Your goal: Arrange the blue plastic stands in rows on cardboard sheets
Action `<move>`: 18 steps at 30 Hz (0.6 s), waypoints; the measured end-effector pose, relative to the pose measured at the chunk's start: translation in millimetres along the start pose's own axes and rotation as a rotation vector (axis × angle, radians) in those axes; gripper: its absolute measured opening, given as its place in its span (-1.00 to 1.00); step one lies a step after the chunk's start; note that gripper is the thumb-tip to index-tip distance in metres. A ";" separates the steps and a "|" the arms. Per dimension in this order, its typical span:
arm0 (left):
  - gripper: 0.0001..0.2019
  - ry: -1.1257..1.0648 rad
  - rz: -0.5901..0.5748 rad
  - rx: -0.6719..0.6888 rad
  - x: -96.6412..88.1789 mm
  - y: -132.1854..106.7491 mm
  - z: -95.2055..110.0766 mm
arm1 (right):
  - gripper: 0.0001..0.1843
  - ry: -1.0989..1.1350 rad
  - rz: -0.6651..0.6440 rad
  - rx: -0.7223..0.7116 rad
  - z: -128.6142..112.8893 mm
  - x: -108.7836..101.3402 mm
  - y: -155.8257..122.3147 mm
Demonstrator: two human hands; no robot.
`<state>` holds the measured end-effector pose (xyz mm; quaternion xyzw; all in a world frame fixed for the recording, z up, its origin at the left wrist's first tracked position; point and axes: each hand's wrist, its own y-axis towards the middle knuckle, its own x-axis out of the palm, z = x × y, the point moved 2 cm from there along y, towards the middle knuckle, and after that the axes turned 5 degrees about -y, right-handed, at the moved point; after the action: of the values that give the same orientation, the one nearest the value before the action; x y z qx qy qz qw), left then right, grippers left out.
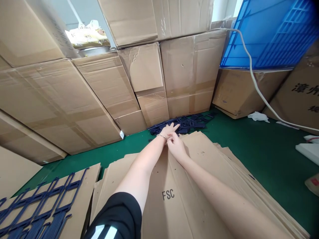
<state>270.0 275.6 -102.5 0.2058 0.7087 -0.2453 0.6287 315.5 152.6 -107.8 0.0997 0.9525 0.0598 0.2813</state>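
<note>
Both my arms stretch forward over a stack of flattened cardboard sheets [199, 186] printed "FSC". My left hand [169, 128] reaches past the far edge of the stack, fingers stretched out flat onto a pile of dark blue plastic handle pieces [189, 122] lying on the green floor [261, 149]. A thin bracelet circles the left wrist. My right hand [175, 144] lies just behind the left one, fingers curled at the left wrist, right at the bracelet. Whether those fingers hold anything is hidden.
Taped cardboard boxes [99, 83] are stacked as a wall behind the pile. A blue plastic crate [269, 33] and a white cable [256, 86] sit at the right. More blue handle pieces [37, 205] rest on cardboard at bottom left.
</note>
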 end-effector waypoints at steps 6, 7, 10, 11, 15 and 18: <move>-0.56 -0.026 0.036 -0.109 3.6 -12.4 -3.7 | -0.67 -0.008 -0.027 -0.035 7.6 8.0 3.9; -0.58 -0.027 0.042 -0.120 2.7 -16.4 -5.4 | -0.67 -0.009 -0.032 -0.039 8.1 8.5 4.6; -0.61 -0.020 0.063 -0.149 -2.1 -29.3 -11.7 | -0.69 -0.010 -0.041 -0.053 9.2 9.6 6.9; -0.62 -0.014 0.073 -0.160 -4.4 -33.6 -14.1 | -0.69 -0.012 -0.041 -0.058 9.8 10.0 7.8; -0.66 0.010 0.124 -0.217 -13.4 -48.9 -25.2 | -0.69 -0.044 -0.045 -0.078 12.8 11.9 11.1; -0.66 0.010 0.162 -0.257 -18.1 -60.2 -33.7 | -0.71 -0.102 -0.062 -0.112 12.3 11.7 10.0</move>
<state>209.5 248.4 -76.2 0.1816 0.7186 -0.0998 0.6639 314.2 165.6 -122.6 0.0572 0.9348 0.0993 0.3361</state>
